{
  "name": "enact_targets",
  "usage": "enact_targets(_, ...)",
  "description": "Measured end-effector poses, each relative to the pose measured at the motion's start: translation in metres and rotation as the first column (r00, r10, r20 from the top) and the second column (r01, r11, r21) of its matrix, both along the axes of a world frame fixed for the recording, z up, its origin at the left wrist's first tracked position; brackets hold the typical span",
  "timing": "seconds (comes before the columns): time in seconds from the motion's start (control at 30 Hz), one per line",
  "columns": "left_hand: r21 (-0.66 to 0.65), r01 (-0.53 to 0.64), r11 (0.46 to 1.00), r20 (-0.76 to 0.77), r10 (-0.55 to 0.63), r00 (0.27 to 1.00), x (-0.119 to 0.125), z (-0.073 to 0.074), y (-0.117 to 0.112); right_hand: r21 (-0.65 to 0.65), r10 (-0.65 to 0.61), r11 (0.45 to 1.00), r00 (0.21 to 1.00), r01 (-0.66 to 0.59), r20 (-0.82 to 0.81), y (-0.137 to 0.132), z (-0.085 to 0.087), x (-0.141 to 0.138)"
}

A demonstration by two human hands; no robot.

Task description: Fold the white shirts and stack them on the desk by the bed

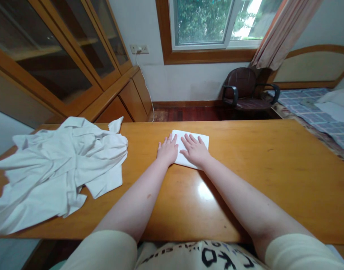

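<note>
head view: our left hand and right hand lie on a folded white cloth on the desk, apparently keeping it flat.
grip: released, fingers spread.
cloth: far edge slants toward us rightward; long axis we cannot tell, one edge being covered.
left side: loose white fabric, perhaps leaving us room.

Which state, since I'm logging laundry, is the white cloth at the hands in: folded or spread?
Folded: the white cloth lies compact, flat and straight-edged, unlike the crumpled fabric.
</note>
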State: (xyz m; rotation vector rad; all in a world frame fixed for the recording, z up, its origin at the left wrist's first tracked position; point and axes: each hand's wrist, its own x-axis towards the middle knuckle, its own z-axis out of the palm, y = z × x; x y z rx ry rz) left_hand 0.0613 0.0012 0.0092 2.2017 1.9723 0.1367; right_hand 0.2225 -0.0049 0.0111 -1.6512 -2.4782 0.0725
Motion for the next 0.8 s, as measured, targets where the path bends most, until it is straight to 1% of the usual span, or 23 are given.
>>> enact_targets(0.03, -0.004, 0.009, 1.0, 0.003, -0.009, 1.0, 0.0, 0.0, 0.0, -0.017, 0.079, 0.997, 0.997, -0.078, 0.018, -0.003, 0.0, 0.003)
enact_targets(0.07, -0.005, 0.018, 1.0, 0.007, -0.018, 1.0, -0.001, 0.0, 0.0, -0.033, 0.119, 0.992, 0.992, -0.118, 0.034, -0.007, 0.0, 0.007)
enact_targets(0.13, -0.004, 0.03, 1.0, 0.015, -0.03, 0.999, -0.002, 0.0, 0.0, -0.053, 0.135, 0.99, 0.989, -0.132, 0.061, -0.013, -0.002, 0.016)
enact_targets(0.2, -0.005, 0.036, 0.999, 0.026, -0.036, 0.999, -0.003, 0.001, 0.0, -0.065, 0.12, 0.991, 0.99, -0.115, 0.072, -0.021, -0.004, 0.026)
enact_targets(0.3, -0.002, 0.035, 0.999, 0.048, -0.035, 0.998, -0.003, 0.001, -0.001, -0.061, 0.041, 0.997, 0.997, -0.037, 0.068, -0.034, -0.009, 0.037)
enact_targets(0.4, 0.035, 0.009, 0.999, 0.072, -0.012, 0.997, -0.002, 0.0, 0.0, -0.063, -0.027, 0.998, 0.998, 0.031, 0.06, -0.044, -0.013, 0.042)
enact_targets(0.47, 0.066, -0.042, 0.997, 0.103, 0.035, 0.994, -0.002, 0.001, -0.001, -0.076, -0.064, 0.995, 0.996, 0.068, 0.059, -0.048, -0.013, 0.042)
enact_targets(0.53, 0.095, -0.13, 0.987, 0.152, 0.115, 0.982, -0.002, 0.003, -0.004, -0.09, -0.099, 0.99, 0.993, 0.105, 0.063, -0.05, -0.013, 0.04)
enact_targets(0.63, 0.119, -0.301, 0.946, 0.223, 0.27, 0.937, -0.003, 0.006, -0.018, -0.092, -0.16, 0.982, 0.984, 0.167, 0.073, -0.054, -0.011, 0.033)
enact_targets(0.7, 0.128, -0.373, 0.919, 0.254, 0.333, 0.908, -0.003, 0.007, -0.031, -0.077, -0.213, 0.973, 0.974, 0.219, 0.078, -0.058, -0.008, 0.026)
enact_targets(0.73, 0.137, -0.379, 0.915, 0.266, 0.335, 0.904, -0.002, 0.007, -0.038, -0.062, -0.246, 0.966, 0.966, 0.251, 0.079, -0.06, -0.006, 0.024)
enact_targets(0.8, 0.158, -0.339, 0.927, 0.271, 0.29, 0.918, -0.001, 0.007, -0.05, -0.012, -0.315, 0.948, 0.946, 0.317, 0.074, -0.064, 0.001, 0.021)
